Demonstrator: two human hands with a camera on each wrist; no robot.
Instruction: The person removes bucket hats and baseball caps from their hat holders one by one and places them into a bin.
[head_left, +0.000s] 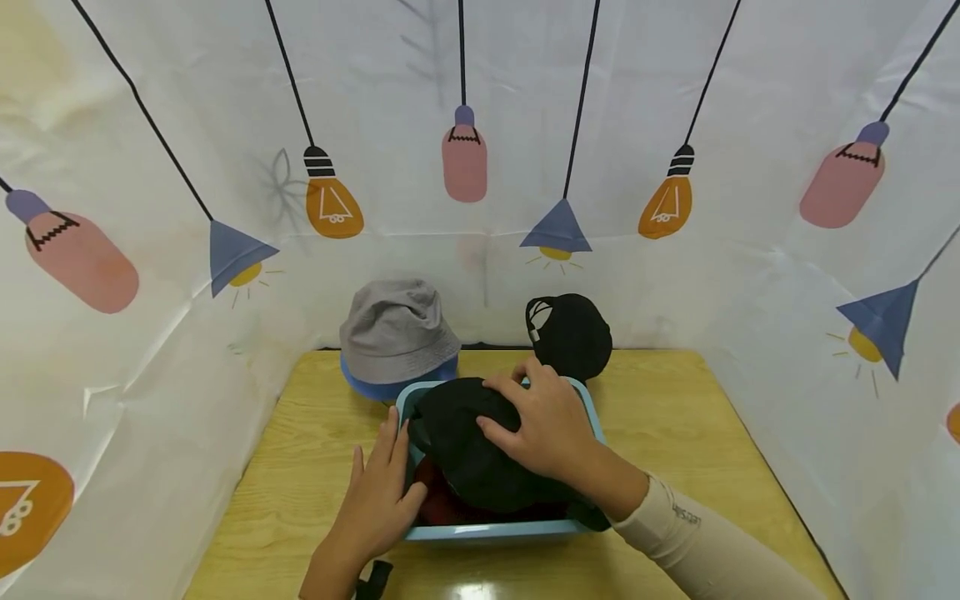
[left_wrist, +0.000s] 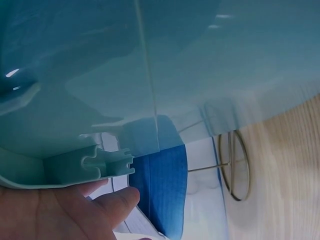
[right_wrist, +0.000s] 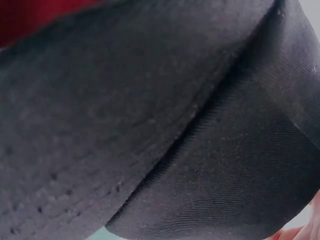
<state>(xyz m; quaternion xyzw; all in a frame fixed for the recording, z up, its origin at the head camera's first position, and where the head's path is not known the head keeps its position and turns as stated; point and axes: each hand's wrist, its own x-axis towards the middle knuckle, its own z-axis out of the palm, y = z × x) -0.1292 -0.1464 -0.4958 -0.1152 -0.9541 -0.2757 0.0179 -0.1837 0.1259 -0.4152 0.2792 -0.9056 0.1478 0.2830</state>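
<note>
A light-blue plastic basin [head_left: 504, 531] sits on the table in front of me. On top inside it lies a black cap [head_left: 468, 442], which also fills most of the right wrist view [right_wrist: 150, 125], with dark red cloth [head_left: 442, 500] beneath. My right hand [head_left: 551, 421] grips the cap from above, thumb and fingers bent over its crown. At the basin's left side, my left hand [head_left: 382, 492] rests against the rim with its fingers stretched forward. The left wrist view shows this hand [left_wrist: 75, 212] beside the basin wall [left_wrist: 100, 65].
Behind the basin at left, a grey bucket hat [head_left: 401, 333] sits above a blue hat [head_left: 375, 390]. A wire hat stand [left_wrist: 234, 167] shows in the left wrist view. Another black cap [head_left: 573, 337] is at the back right. Patterned white sheeting [head_left: 495, 275] surrounds the wooden table [head_left: 667, 442].
</note>
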